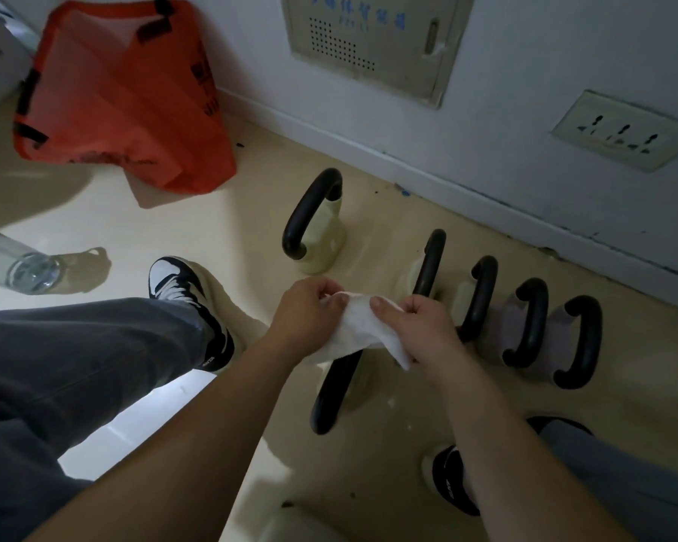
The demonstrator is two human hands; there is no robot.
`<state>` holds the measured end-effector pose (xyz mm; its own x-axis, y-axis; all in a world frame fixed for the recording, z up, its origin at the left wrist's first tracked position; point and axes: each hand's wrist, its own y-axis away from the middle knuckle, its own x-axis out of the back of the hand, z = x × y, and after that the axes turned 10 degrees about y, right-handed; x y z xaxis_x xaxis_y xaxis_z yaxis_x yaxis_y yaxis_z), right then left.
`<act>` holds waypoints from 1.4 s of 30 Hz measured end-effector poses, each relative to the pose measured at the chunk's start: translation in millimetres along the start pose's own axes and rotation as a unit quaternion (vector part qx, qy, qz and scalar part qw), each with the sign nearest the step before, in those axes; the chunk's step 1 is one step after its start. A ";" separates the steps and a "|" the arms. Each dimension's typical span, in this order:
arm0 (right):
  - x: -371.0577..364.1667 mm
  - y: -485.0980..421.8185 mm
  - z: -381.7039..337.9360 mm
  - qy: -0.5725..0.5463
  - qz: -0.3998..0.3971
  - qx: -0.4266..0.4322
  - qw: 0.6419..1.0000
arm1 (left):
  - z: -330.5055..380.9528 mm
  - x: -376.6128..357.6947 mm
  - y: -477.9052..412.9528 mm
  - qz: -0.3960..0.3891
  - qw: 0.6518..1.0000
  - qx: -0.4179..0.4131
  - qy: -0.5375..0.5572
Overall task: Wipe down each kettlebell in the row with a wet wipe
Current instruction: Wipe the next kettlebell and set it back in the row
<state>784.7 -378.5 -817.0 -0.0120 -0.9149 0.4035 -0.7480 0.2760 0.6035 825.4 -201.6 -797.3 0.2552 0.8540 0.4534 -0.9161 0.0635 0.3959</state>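
Tight on the right, roomy on the left

The kettlebells point(529, 322) along the wall point(525, 111) sit just beside each other, black handles nearly touching, so there's barely a gap to slip a hand between them. The nearest kettlebell point(331, 393) stands right under both hands point(304, 307), and the far one point(314, 224) stands apart with open floor point(212, 228) around it. Left side is blocked lower down by a leg and shoe point(190, 295), plus an orange bag point(122, 95) and a water bottle point(16, 260) farther off.
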 end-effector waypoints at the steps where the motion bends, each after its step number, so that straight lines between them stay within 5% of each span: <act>1: -1.3 1.2 0.1 0.013 0.008 -0.007 1.000 | 0.2 0.2 -6.7 0.012 1.000 -0.001 -0.022; 8: -19.8 -18.0 22.8 -0.098 -0.059 -0.169 0.979 | -3.0 -0.3 -36.2 -0.040 0.960 0.046 -0.273; 10: -25.2 -25.7 32.0 -0.134 -0.055 -0.193 0.971 | 4.6 -16.5 -23.5 0.011 0.958 -0.038 -0.283; 12: -29.3 -34.0 40.4 -0.149 -0.047 -0.200 0.967 | 6.0 -41.1 -8.7 -0.018 0.962 -0.104 -0.253; 15: -29.8 -39.6 43.7 -0.235 -0.063 -0.232 0.942 | 3.2 -70.7 5.3 -0.125 0.943 -0.076 -0.300; 18: -28.0 -33.3 50.3 -0.316 -0.100 -0.235 0.914 | 9.7 -78.0 2.1 -0.125 0.924 -0.030 -0.361; 24: -53.6 -13.1 73.4 -0.256 -0.073 -0.286 0.921 | 27.8 -89.1 -23.7 -0.173 0.863 0.011 -0.474; 30: -59.1 -6.9 78.8 -0.221 -0.092 -0.281 0.929 | 34.3 -99.3 -45.1 -0.191 0.855 0.035 -0.481; 42: -63.6 -0.2 67.8 -0.226 -0.079 -0.287 0.927 | -20.8 -74.6 48.8 -0.011 0.955 -0.070 -0.288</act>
<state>740.6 -340.4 -889.4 -0.3068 -0.9514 0.0275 -0.2886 0.1205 0.9498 755.2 -251.5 -828.4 0.3662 0.4290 0.8258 -0.9304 0.1821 0.3180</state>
